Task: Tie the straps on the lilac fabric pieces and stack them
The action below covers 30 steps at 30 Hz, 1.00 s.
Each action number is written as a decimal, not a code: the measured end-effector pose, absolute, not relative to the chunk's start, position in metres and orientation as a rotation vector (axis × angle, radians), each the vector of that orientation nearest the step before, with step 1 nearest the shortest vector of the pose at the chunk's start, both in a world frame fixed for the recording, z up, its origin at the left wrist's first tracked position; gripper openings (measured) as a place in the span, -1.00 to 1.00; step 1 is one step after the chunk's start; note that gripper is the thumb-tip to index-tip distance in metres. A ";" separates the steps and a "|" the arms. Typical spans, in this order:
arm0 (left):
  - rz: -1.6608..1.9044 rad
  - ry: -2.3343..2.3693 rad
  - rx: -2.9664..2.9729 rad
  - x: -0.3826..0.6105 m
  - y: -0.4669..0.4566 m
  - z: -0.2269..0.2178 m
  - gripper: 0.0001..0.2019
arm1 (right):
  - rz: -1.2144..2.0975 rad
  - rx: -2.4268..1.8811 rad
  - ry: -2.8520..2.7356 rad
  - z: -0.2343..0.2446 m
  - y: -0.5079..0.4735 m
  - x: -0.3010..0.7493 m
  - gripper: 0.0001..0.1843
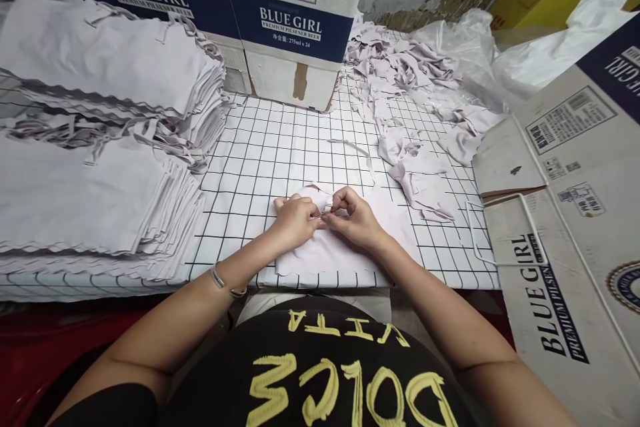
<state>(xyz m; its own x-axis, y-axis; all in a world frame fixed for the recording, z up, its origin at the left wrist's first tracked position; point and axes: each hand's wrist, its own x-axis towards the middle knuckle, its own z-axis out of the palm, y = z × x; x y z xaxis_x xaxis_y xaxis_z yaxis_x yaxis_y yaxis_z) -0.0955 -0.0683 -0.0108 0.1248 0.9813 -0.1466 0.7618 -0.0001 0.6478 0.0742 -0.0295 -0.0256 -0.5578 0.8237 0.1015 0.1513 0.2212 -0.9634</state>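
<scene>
Head view: on the near side of the beer carton, the pale cloth lies beneath the left hand and right hand. Both pinch its part toward the carton, fingers closed, tips close together beside a small white tab.

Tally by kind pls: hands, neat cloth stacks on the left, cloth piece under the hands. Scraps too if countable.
Hands: 2 (left hand, right hand)
Neat cloth stacks: 2 (rear stack, front stack)
Cloth piece under the hands: 1
Total: 5, leaving out the loose scraps, which overlap too much to count.
</scene>
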 end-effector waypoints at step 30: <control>0.284 0.650 2.708 0.020 -0.056 0.008 -0.65 | 0.679 -1.489 -2.240 0.001 0.179 0.085 -0.71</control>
